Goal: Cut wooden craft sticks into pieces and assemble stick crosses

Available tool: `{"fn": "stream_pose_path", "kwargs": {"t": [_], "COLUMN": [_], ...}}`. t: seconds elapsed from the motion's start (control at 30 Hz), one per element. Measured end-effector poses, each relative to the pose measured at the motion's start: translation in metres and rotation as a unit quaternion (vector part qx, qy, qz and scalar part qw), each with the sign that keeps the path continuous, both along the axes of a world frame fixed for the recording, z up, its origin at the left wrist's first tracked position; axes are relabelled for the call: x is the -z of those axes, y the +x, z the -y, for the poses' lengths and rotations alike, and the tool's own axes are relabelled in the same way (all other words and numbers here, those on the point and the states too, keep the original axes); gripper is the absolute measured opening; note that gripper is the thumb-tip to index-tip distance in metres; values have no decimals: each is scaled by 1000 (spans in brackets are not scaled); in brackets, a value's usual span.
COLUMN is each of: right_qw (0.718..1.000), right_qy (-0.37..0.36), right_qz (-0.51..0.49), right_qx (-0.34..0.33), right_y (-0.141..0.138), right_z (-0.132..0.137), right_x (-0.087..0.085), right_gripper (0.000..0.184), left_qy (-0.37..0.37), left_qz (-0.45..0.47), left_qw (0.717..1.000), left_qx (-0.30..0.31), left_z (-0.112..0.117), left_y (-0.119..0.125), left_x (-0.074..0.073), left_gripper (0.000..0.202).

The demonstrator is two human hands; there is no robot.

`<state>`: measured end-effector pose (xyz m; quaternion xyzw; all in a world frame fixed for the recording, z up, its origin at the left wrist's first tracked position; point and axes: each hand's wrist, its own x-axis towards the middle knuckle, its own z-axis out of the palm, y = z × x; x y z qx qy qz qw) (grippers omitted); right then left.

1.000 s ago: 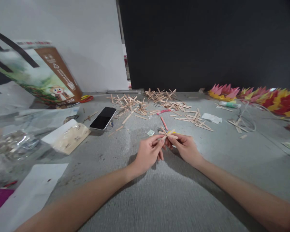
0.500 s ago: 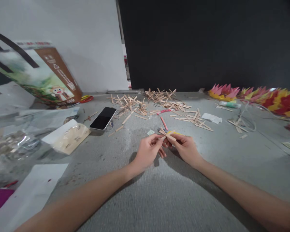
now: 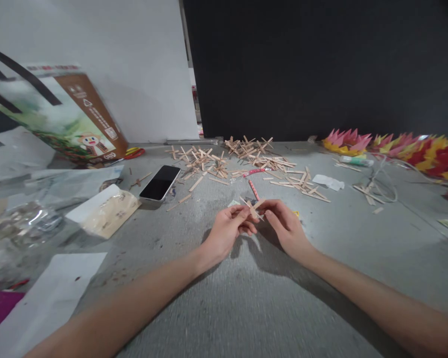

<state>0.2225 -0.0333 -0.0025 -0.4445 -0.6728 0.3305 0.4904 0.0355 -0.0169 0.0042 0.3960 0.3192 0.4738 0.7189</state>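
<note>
Between the thumb and fingers of my left hand is a small star of crossed wooden craft sticks, held just above the grey table. My right hand is close on the other side, its thumb and index finger apart around the star's right-hand tips. Whether those fingertips touch the wood is hard to see. Just beyond the hands lies a red patterned strip. A bit of something yellow shows beside the right hand, mostly hidden by it.
Heaps of crossed sticks and loose sticks lie farther back. On the left are a phone, a plastic-wrapped packet, white paper and a printed bag. Pink and yellow paper petals and a glue stick lie right.
The star has turned and tilted in my left hand. My right thumb and index finger have come apart from their pinch on it. More of the yellow thing is now covered.
</note>
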Motion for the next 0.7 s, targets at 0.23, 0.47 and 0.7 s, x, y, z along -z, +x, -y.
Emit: {"fn": "stream_pose_path", "kwargs": {"t": [0.23,0.47,0.7], "right_qw": [998,998,999], "right_qy": [51,38,20], "right_qz": [44,43,30], "right_qx": [-8,35,5], "right_y": [-8,-13,-14], "right_z": [6,10,13], "right_x": [-6,-6,-6], "right_gripper": [18,12,15], "left_qy": [50,107,153], "left_qz": [-26,-65,-110], "left_qw": [998,992,982], "left_qx": [-10,-22,-14], "left_z": [5,7,3], "left_y": [3,3,0], "left_x": [-1,0,1], "left_gripper": [37,36,34]}}
